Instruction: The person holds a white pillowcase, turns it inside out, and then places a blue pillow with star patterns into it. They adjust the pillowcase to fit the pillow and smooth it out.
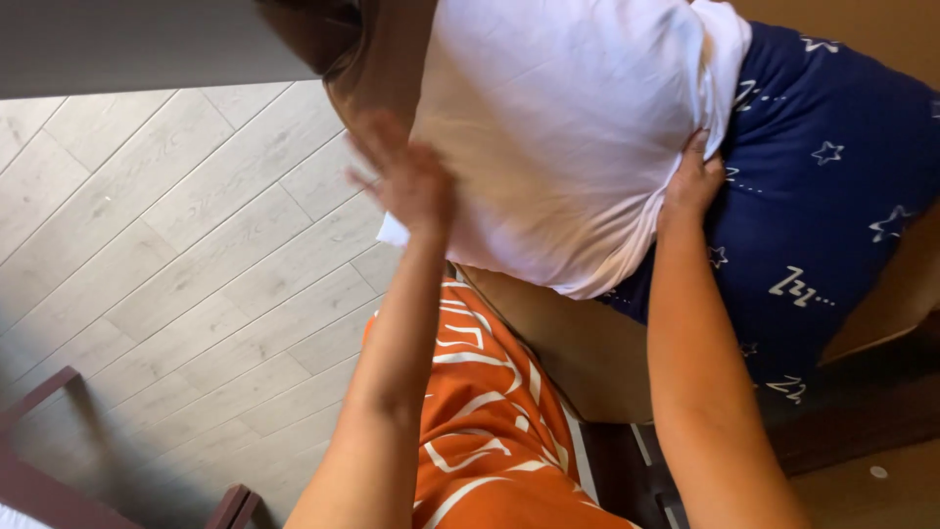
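A white pillow (563,118) fills the upper middle of the head view, resting against a dark blue pillow with white stars (832,196). My left hand (406,176) is blurred, fingers spread, flat against the white pillow's left side. On the pillow's right edge my right hand (693,181) presses, fingers curled over the fabric where it meets the blue pillow. Both forearms reach up from the bottom of the view. Whether either hand truly grips the fabric is unclear.
Below the pillows lies a tan bed surface (578,353). My orange garment with white lines (480,421) shows between my arms. Pale wood-plank flooring (176,264) spreads to the left, with dark maroon furniture legs (39,480) at the bottom left.
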